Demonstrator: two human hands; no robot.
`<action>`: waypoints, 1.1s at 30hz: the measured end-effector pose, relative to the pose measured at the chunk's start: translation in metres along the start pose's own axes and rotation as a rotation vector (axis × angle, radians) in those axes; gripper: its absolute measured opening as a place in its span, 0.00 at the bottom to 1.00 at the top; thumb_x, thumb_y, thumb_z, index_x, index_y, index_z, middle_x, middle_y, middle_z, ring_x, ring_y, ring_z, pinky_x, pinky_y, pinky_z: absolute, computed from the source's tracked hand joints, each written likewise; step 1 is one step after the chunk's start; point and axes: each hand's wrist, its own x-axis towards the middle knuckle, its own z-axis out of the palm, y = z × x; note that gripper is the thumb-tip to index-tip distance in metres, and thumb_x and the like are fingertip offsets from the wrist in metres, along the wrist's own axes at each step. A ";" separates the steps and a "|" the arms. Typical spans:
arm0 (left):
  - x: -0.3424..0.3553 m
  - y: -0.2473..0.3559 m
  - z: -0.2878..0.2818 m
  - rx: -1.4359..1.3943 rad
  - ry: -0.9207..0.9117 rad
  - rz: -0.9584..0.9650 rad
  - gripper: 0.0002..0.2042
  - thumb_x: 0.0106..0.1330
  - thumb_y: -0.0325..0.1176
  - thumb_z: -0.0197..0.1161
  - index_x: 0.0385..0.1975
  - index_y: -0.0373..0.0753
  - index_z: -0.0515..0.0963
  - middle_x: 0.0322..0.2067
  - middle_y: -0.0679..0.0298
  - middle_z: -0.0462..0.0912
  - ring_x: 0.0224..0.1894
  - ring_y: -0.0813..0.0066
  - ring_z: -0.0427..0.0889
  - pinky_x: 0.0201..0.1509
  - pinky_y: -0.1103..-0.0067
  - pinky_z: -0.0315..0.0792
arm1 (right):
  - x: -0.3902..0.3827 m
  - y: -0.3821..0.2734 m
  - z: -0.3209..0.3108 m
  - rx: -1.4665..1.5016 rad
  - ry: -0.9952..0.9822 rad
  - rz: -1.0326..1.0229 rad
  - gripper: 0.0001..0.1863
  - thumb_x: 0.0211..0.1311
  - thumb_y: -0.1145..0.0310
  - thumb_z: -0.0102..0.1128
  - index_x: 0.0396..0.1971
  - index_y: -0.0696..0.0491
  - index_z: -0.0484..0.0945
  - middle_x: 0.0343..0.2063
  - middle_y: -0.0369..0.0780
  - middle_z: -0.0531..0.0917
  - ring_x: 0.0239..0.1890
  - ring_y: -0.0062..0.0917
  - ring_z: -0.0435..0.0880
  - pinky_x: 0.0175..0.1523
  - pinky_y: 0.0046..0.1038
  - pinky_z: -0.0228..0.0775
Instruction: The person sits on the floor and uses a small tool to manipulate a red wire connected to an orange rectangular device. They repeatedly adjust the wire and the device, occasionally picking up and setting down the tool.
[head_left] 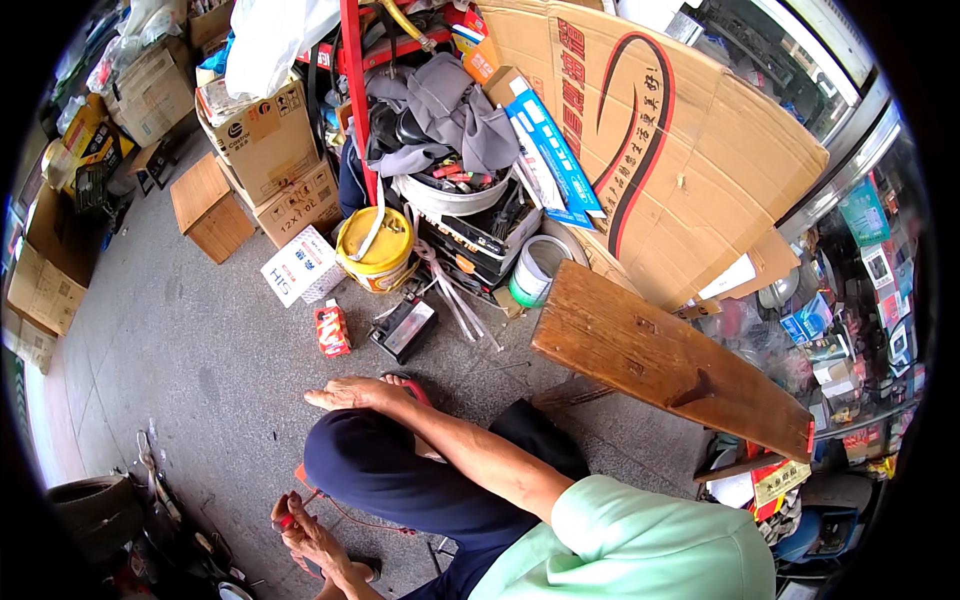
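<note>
My right hand (pixel 350 393) lies over my bent knee (pixel 345 450) in dark trousers, palm down with the fingers stretched out and nothing in them. Lower down, my left hand (pixel 308 535) is closed around a small red thing (pixel 286 522), mostly hidden by the fingers, so its kind does not show. Close by, an orange-red piece (pixel 303 475) shows beside the knee, and a thin red cord (pixel 365 517) trails along the ground under my leg. Past my right hand, a black box-shaped battery (pixel 405 325) and a small red carton (pixel 332 330) stand on the floor.
A yellow bucket (pixel 376 262) and a white printed box (pixel 303 266) stand ahead, near stacked cartons (pixel 262 135). On the right are a wooden bench (pixel 660 355) and a large cardboard sheet (pixel 720 150). A dark tyre-like ring (pixel 95 510) lies at lower left.
</note>
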 end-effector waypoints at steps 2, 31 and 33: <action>-0.001 0.010 0.004 -0.017 -0.019 -0.040 0.16 0.66 0.46 0.54 0.40 0.38 0.75 0.33 0.65 0.81 0.35 0.80 0.78 0.28 0.86 0.63 | 0.008 0.016 0.004 0.128 -0.029 -0.184 0.31 0.64 0.43 0.38 0.36 0.61 0.74 0.26 0.52 0.78 0.29 0.41 0.79 0.37 0.32 0.70; -0.001 0.007 0.001 0.044 0.027 -0.010 0.16 0.67 0.45 0.51 0.41 0.37 0.73 0.34 0.63 0.81 0.36 0.79 0.79 0.27 0.86 0.64 | -0.019 -0.005 -0.013 0.132 -0.045 -0.047 0.37 0.65 0.40 0.30 0.31 0.64 0.74 0.34 0.56 0.78 0.43 0.49 0.75 0.48 0.40 0.62; -0.001 0.009 0.000 0.023 0.032 -0.045 0.17 0.67 0.45 0.52 0.42 0.37 0.73 0.35 0.62 0.81 0.37 0.77 0.80 0.26 0.86 0.64 | -0.020 -0.007 -0.010 0.169 0.136 -0.073 0.36 0.63 0.41 0.37 0.31 0.65 0.75 0.28 0.53 0.79 0.37 0.45 0.78 0.45 0.38 0.65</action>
